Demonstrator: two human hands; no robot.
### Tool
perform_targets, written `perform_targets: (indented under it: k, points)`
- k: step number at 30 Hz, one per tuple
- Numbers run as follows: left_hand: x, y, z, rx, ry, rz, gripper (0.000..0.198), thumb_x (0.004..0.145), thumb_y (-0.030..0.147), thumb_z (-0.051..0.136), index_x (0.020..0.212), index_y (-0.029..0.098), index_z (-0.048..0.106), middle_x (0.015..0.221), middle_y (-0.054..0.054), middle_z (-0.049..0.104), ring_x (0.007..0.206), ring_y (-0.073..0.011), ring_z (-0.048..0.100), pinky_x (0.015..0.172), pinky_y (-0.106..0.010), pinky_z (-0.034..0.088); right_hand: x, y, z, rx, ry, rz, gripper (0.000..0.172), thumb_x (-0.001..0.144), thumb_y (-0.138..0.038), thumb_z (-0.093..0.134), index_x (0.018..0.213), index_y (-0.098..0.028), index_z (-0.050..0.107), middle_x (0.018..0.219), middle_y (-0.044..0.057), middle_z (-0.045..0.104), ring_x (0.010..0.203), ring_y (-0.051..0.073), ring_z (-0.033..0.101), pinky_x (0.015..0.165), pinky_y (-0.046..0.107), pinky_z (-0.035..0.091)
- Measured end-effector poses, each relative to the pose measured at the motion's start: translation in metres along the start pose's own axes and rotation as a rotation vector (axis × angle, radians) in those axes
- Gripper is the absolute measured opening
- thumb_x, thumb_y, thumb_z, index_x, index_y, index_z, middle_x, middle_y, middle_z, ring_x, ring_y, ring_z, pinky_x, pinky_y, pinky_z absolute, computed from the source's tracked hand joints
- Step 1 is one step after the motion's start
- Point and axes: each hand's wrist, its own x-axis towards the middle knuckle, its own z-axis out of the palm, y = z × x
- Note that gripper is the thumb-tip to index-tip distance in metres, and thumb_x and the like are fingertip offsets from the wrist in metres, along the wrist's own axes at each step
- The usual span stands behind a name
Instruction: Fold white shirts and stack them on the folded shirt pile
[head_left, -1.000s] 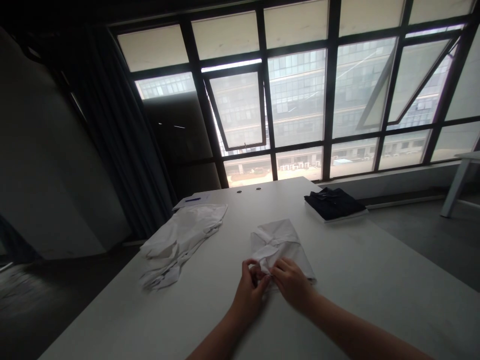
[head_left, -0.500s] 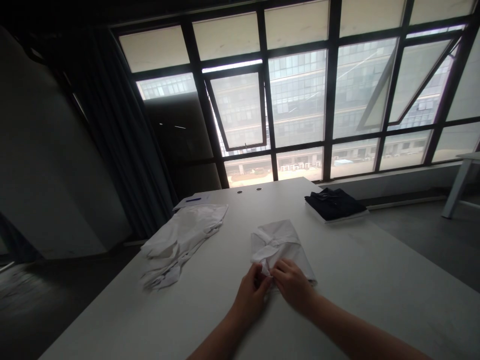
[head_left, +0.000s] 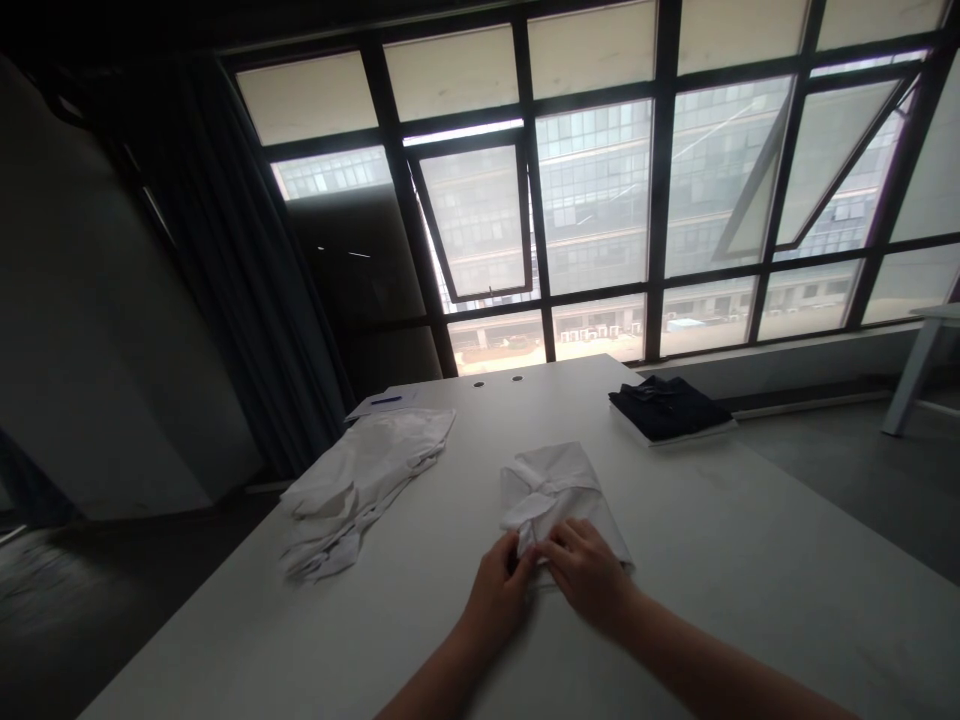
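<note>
A folded white shirt (head_left: 559,480) lies on the white table (head_left: 675,560) in front of me. At its near left corner, my left hand (head_left: 501,578) pinches the cloth between thumb and fingers. My right hand (head_left: 585,565) is close beside it, its curled fingers gripping the near edge of the same shirt. The two hands almost touch, and the fabric between their fingertips is partly hidden.
A loose, crumpled white garment (head_left: 375,470) lies at the table's left edge. Behind it are papers with a blue pen (head_left: 386,400). A dark folded shirt (head_left: 670,408) rests on something white at the right edge. Windows (head_left: 592,200) stand beyond.
My left hand has shifted very slightly at the shirt's near corner. The right hand stays almost in place, and the other garments have not moved.
</note>
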Motion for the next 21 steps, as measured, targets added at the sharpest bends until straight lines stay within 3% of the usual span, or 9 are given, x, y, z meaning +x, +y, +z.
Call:
perform_targets:
  k: [4, 11, 17, 21]
  points:
    - [-0.001, 0.002, -0.004, 0.007, 0.033, -0.011, 0.037, 0.094, 0.053, 0.053, 0.076, 0.021, 0.049, 0.07, 0.005, 0.044, 0.068, -0.0136, 0.04, 0.061, -0.024, 0.03, -0.007, 0.006, -0.009, -0.075, -0.028, 0.101, 0.047, 0.077, -0.004, 0.058, 0.119, -0.025, 0.062, 0.113, 0.009, 0.062, 0.108, 0.029, 0.052, 0.098, 0.043, 0.035]
    - [0.0, -0.005, -0.005, 0.032, 0.045, -0.028, 0.038, 0.094, 0.049, 0.052, 0.07, 0.022, 0.04, 0.067, 0.006, 0.038, 0.066, -0.0129, 0.037, 0.06, -0.024, 0.027, -0.032, 0.042, -0.025, -0.137, -0.064, 0.208, 0.056, 0.068, 0.002, 0.053, 0.114, -0.027, 0.062, 0.114, 0.009, 0.06, 0.108, 0.029, 0.054, 0.095, 0.041, 0.037]
    - [0.0, -0.008, -0.003, -0.014, 0.023, -0.017, 0.037, 0.093, 0.05, 0.053, 0.071, 0.022, 0.041, 0.068, 0.006, 0.037, 0.067, -0.013, 0.037, 0.061, -0.023, 0.028, -0.05, 0.07, -0.027, -0.111, -0.225, 0.419, 0.03, 0.08, -0.01, 0.054, 0.108, -0.02, 0.055, 0.091, 0.008, 0.067, 0.081, 0.024, 0.064, 0.073, 0.033, 0.041]
    - [-0.002, -0.003, -0.006, 0.076, 0.046, -0.005, 0.039, 0.096, 0.052, 0.049, 0.071, 0.022, 0.043, 0.069, 0.004, 0.044, 0.067, -0.0141, 0.041, 0.062, -0.024, 0.03, -0.049, 0.069, -0.025, -0.166, -0.302, 0.462, 0.028, 0.084, -0.013, 0.053, 0.112, -0.02, 0.052, 0.082, 0.007, 0.07, 0.077, 0.025, 0.067, 0.067, 0.031, 0.036]
